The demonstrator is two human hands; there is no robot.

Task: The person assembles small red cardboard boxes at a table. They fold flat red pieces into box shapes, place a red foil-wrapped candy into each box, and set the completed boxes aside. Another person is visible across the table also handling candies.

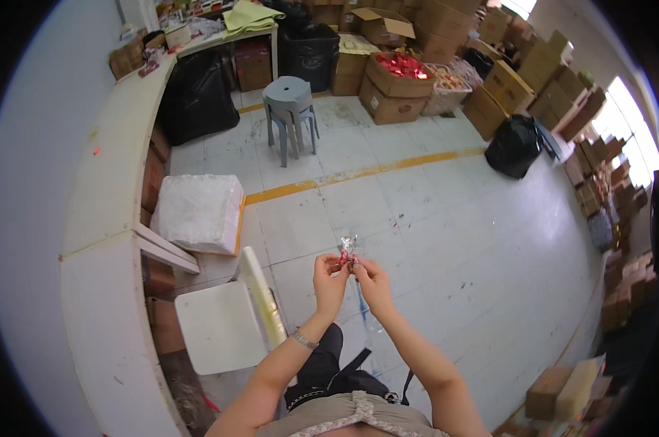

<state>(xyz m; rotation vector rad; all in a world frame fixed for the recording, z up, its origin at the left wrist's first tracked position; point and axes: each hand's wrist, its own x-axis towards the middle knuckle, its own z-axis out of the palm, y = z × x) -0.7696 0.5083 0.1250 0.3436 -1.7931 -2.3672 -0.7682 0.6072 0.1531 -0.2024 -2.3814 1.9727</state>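
Note:
My left hand (330, 280) and my right hand (373, 281) meet in front of me at the middle of the view, thumbs and fingertips pinched together. Between them is a small shiny silver and red piece, foil-like (349, 244), whose exact kind is too small to make out. Its silver part sticks up past my fingertips, and a bit of red shows beside the left fingers. Both hands hold it in the air, above the floor (431, 269) and apart from any table.
Left of me stand a white chair (220, 328), a white foam block (198, 211) and a long white table (111, 182). A grey-blue stool (287, 95) is farther ahead. Cardboard boxes (391, 95), one with red shiny pieces (402, 65), and a black bag (515, 146) line the far side.

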